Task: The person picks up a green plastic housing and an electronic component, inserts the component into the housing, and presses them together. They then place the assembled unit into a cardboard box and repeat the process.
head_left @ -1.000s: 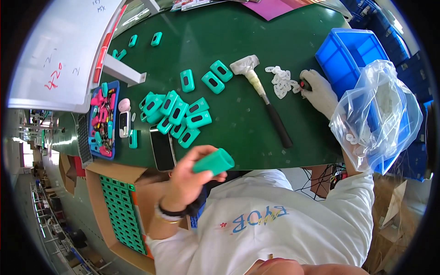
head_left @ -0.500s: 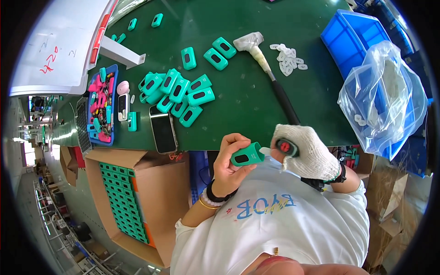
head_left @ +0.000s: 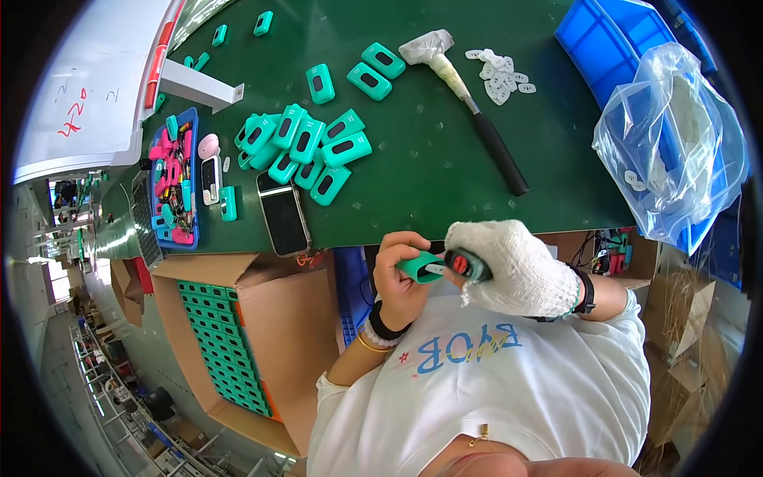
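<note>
My bare left hand (head_left: 397,280) is closed around a green plastic shell (head_left: 414,267), its hollow end turned toward my right hand. In a white knitted glove, my right hand (head_left: 517,272) grips a dark handled tool with a red end (head_left: 469,265); its working end is hidden. A small white plastic piece (head_left: 434,269) is at the shell's opening, close to the right fingertips. How far inside it sits, I cannot tell. Beyond my hands lies a hammer (head_left: 497,151) with a wrapped head and black grip. Several loose white pieces (head_left: 501,75) lie to its right.
Several green shells (head_left: 306,141) are heaped on the green table (head_left: 413,167), beside a phone (head_left: 284,219). A blue tray (head_left: 196,159) holds pink and green parts. At right stands a blue bin (head_left: 592,56) with a clear bag (head_left: 668,151). Below left, an open carton (head_left: 278,334) holds stacked shells.
My right hand has come left and closer to the shell, bringing the white piece to its opening. The shell has tilted, and the table things appear slightly higher in view.
</note>
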`<state>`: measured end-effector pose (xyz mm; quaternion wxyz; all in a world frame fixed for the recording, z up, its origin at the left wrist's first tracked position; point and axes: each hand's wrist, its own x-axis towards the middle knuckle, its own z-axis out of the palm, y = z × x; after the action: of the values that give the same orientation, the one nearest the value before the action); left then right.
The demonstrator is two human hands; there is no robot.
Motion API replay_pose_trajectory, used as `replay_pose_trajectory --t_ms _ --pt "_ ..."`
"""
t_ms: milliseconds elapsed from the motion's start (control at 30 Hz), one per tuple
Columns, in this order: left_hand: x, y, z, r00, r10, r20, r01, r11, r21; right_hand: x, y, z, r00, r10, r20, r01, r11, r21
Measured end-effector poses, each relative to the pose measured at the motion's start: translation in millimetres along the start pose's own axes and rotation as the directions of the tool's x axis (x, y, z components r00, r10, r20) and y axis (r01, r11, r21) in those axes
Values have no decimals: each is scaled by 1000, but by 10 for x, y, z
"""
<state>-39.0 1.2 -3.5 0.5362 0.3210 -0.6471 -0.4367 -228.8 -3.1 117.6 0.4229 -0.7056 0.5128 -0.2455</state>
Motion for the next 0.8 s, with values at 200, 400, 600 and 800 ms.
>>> replay_pose_trajectory --t_ms 200,400,600,800 --pt "14 -24 -32 990 115 81 -131 965 229 -32 8 171 990 -136 -26 121 938 -325" --pt "-33 -44 67 999 -28 -25 23 986 -167 -97 121 188 956 -289 -48 259 911 -322" --pt "-51 -19 20 997 -75 21 77 980 -182 -187 124 282 968 -239 73 249 909 -334" --pt "-68 -97 -51 982 -101 159 114 991 -76 -176 166 292 968 -236 89 248 955 -164"
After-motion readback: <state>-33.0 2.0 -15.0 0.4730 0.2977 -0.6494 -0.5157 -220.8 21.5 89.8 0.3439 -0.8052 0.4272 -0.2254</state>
